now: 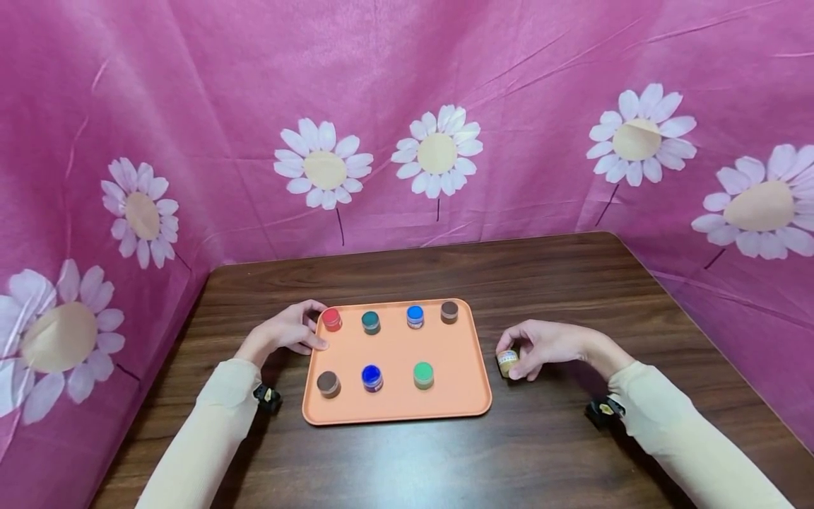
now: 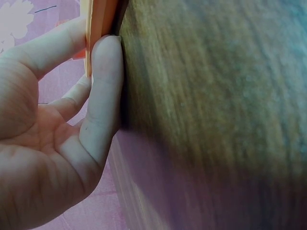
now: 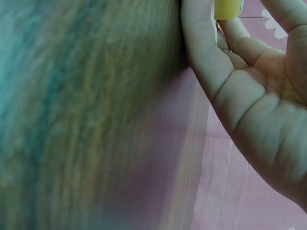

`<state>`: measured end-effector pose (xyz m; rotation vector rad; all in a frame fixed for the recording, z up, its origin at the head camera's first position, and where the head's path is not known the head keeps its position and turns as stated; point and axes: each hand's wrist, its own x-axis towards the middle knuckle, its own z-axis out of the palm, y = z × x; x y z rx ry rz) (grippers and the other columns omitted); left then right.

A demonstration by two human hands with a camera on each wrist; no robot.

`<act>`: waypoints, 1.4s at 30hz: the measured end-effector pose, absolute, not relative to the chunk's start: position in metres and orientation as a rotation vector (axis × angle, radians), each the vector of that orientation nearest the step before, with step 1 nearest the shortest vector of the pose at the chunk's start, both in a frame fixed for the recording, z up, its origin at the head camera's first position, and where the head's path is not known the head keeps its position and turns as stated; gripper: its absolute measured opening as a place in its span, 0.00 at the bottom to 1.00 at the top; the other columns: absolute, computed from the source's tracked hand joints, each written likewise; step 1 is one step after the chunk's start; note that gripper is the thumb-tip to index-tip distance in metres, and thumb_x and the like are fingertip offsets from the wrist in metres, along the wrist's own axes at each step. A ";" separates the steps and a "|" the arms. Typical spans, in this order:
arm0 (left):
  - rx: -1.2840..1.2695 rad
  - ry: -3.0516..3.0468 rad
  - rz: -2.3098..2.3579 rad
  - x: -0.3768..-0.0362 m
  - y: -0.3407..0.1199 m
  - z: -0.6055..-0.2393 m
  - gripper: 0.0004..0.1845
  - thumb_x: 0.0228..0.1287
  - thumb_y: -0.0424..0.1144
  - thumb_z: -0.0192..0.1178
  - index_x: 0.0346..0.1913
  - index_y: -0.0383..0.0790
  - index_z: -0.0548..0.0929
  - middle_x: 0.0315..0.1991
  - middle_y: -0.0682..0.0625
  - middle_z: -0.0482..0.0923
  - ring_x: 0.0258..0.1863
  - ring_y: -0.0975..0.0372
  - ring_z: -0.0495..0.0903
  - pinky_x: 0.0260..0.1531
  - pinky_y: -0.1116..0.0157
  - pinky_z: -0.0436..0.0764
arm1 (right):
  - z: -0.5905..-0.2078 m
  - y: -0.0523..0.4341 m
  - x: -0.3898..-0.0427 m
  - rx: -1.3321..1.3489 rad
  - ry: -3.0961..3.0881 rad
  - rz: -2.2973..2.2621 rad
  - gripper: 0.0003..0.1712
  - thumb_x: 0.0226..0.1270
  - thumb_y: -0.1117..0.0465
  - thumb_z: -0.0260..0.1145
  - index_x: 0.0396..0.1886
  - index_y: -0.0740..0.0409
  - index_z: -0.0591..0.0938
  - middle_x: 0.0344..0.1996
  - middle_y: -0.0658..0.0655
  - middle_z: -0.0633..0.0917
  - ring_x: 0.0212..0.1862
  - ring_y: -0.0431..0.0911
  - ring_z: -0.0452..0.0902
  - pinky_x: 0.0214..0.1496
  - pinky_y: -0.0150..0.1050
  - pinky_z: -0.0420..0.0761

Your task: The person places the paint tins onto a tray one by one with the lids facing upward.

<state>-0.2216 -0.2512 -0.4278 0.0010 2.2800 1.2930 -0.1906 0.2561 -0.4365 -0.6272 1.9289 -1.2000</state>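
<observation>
An orange tray [image 1: 391, 348] lies on the table with several small paint jars standing on it in two rows. My left hand [image 1: 292, 329] grips its left rim, thumb on top by the red jar [image 1: 331, 319]; in the left wrist view the fingers pinch the tray edge [image 2: 101, 21]. Just off the right side, my right hand [image 1: 548, 345] holds a yellow paint jar [image 1: 507, 363] between thumb and fingers, tilted, close over the table. Only the jar's lower part [image 3: 228, 8] shows in the right wrist view.
The back row also has a dark green jar [image 1: 371, 323], a blue jar [image 1: 415, 317] and a brown jar [image 1: 449, 312]. In front stand another brown jar [image 1: 328, 384], a dark blue jar [image 1: 372, 377] and a green jar [image 1: 422, 375]. A pink flowered cloth [image 1: 381, 56] surrounds the wooden table [image 1: 509, 268].
</observation>
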 end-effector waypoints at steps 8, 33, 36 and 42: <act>0.016 2.271 1.296 -0.222 -0.252 -0.427 0.42 0.51 0.25 0.76 0.68 0.34 0.65 0.40 0.40 0.75 0.29 0.59 0.80 0.28 0.61 0.87 | -0.437 0.257 -0.193 -0.688 1.904 -1.214 0.20 0.62 0.67 0.75 0.52 0.68 0.81 0.35 0.60 0.86 0.32 0.47 0.83 0.33 0.48 0.88; 0.024 2.264 1.291 -0.221 -0.251 -0.425 0.42 0.52 0.26 0.76 0.68 0.34 0.65 0.41 0.39 0.76 0.30 0.59 0.81 0.30 0.60 0.87 | -0.433 0.250 -0.196 -0.746 1.934 -1.158 0.16 0.61 0.66 0.76 0.47 0.63 0.82 0.37 0.61 0.85 0.32 0.47 0.84 0.33 0.51 0.88; 0.025 2.265 1.294 -0.221 -0.252 -0.426 0.42 0.52 0.26 0.76 0.68 0.34 0.65 0.41 0.39 0.77 0.30 0.59 0.81 0.29 0.60 0.86 | -0.432 0.247 -0.197 -0.746 1.945 -1.160 0.16 0.61 0.66 0.76 0.47 0.64 0.81 0.39 0.60 0.85 0.32 0.48 0.84 0.33 0.51 0.88; 0.024 2.268 1.297 -0.221 -0.252 -0.427 0.42 0.52 0.26 0.76 0.68 0.34 0.65 0.41 0.39 0.78 0.30 0.59 0.81 0.29 0.60 0.86 | -0.429 0.244 -0.200 -0.727 1.930 -1.194 0.17 0.62 0.66 0.76 0.46 0.66 0.79 0.42 0.62 0.84 0.34 0.48 0.84 0.34 0.53 0.88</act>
